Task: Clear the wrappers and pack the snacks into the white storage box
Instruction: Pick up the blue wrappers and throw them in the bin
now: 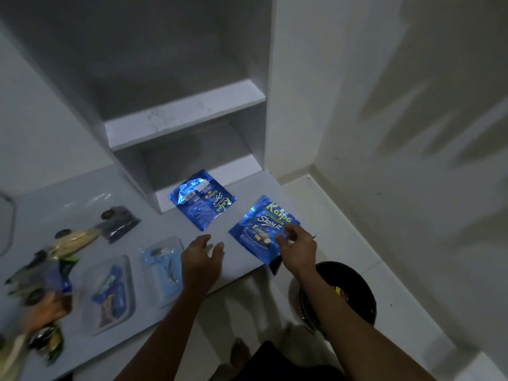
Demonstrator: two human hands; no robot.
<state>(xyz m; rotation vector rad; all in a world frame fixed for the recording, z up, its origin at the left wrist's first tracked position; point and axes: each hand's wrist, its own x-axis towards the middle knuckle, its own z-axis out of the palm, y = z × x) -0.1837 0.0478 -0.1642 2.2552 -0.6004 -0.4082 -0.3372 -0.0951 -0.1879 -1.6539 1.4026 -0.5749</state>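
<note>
Bin: a round black-lined bin point(354, 287) stands on the pale tiled floor just beside the counter's near edge, partly hidden by the right forearm.
Right hand: the right hand point(298, 250) rests on the near corner of a blue Kalpa pouch point(262, 224), fingers loosely curled over the foil; whether they pinch it cannot be told.
Left hand: the left hand point(202, 257) hovers above the counter point(154, 235) with fingers spread and relaxed, holding nothing.
Near pouch: glossy, crinkled foil, roughly square, face up with white lettering, overhanging the counter edge.
Trays: two clear plastic trays point(162, 268) lie left of the left hand, one holding small blue packets.
Left pile: blurred wrappers and snacks point(71, 240), yellow, green and dark.
Far pouch: a second blue pouch point(202, 199) lies flat, back side up, near the shelf base.
Shelf: a white, matte shelf unit point(181, 116) with dusty boards.
</note>
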